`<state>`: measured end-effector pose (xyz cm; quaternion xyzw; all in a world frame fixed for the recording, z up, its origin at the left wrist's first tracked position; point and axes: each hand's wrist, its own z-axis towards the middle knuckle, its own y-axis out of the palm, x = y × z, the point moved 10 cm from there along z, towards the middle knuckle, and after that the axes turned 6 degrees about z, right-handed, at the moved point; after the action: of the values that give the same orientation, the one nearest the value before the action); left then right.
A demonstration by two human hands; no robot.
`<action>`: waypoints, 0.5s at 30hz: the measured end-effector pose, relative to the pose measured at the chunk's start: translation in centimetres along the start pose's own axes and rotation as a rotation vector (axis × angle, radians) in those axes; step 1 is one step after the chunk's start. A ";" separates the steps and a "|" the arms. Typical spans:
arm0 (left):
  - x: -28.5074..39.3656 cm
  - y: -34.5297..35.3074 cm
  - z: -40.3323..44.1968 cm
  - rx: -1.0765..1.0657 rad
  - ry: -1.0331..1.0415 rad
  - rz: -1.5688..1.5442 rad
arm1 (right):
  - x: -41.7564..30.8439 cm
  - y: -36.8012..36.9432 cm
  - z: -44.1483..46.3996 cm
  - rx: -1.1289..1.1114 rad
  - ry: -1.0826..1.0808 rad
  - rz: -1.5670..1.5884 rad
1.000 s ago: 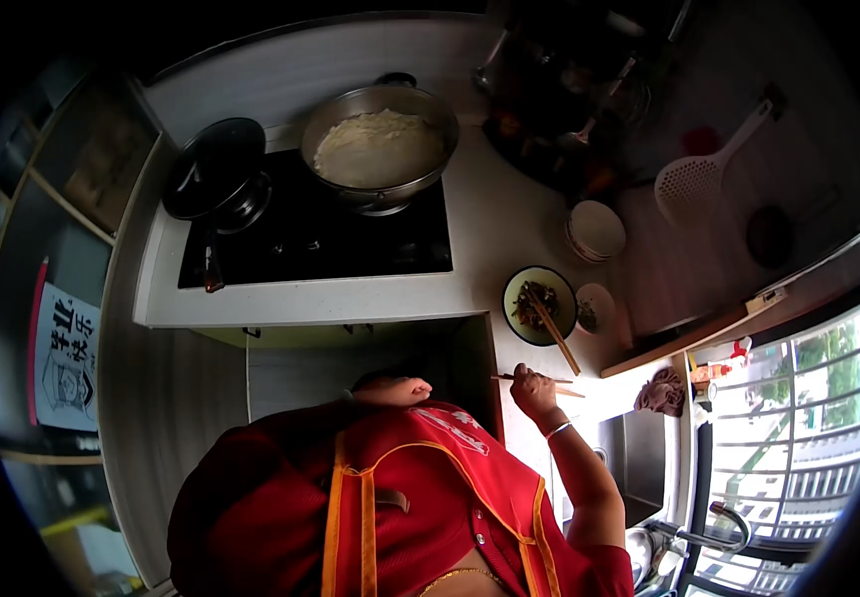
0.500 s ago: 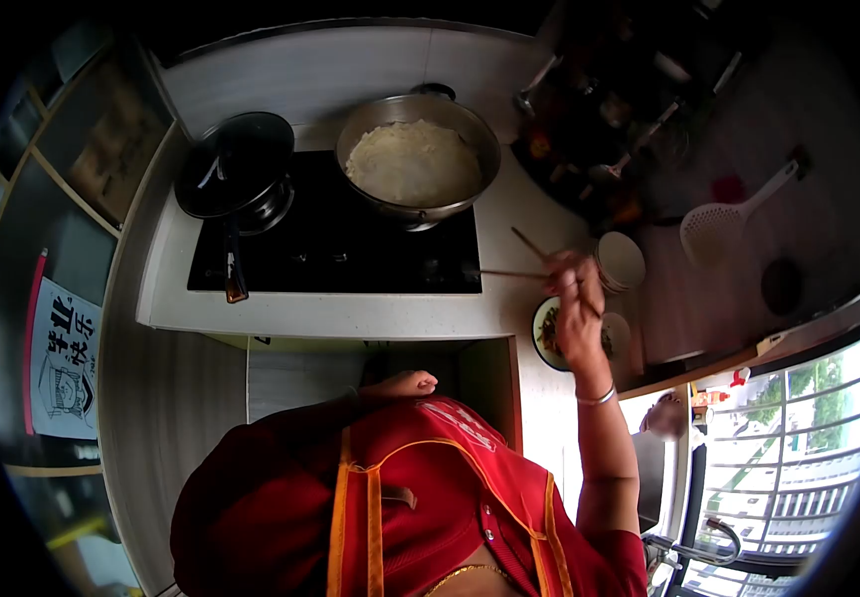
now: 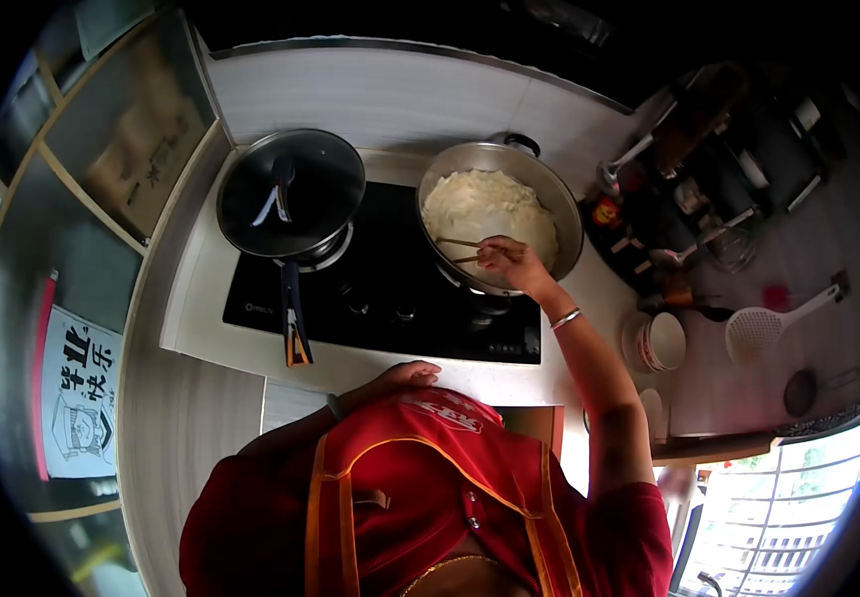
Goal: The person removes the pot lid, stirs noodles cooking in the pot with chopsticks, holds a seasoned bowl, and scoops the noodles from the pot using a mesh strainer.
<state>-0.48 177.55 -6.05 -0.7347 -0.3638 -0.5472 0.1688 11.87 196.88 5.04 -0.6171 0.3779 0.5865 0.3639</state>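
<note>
Over the near edge of a wide steel pan [image 3: 571, 234], my right hand [image 3: 511, 261] is closed on a pair of chopsticks [image 3: 462, 242]. Their tips point left, at the pale, lumpy-edged food [image 3: 489, 199] in the pan. Whether the tips touch the food is hard to tell. My left hand [image 3: 412, 375] rests by the apron [image 3: 420, 438] at the counter's front edge, fingers loosely curled, with whatever they hold, if anything, hidden.
Left of the pan is a lidded frying pan [image 3: 295, 194], its handle [image 3: 293, 318] jutting toward me. Stacked bowls [image 3: 661, 343] stand on the right counter. Utensils, including a white slotted ladle [image 3: 754, 333], are at the right. Glass-fronted shelves [image 3: 72, 259] line the left.
My right hand has moved with the chopsticks from beside the bowls, up and left to the pan. The view has shifted, and my body is closer to the stove.
</note>
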 end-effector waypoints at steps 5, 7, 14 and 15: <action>0.5 -2.5 -0.5 0.042 -0.030 -0.017 | -1.2 1.0 5.9 0.083 -0.248 -0.435; 0.1 -3.8 -0.2 0.129 -0.002 0.001 | -2.8 0.2 7.9 0.177 -0.399 -0.594; -0.6 -4.0 1.3 0.068 0.040 0.039 | -5.3 -6.4 10.1 0.425 -0.364 -0.893; -1.1 -4.1 1.7 0.093 0.046 0.043 | -4.9 -7.8 9.7 0.463 -0.272 -0.904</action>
<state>-2.42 181.01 -8.28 -0.7208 -0.3690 -0.5429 0.2227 14.35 209.23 9.52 -0.5402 0.1427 0.3470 0.7533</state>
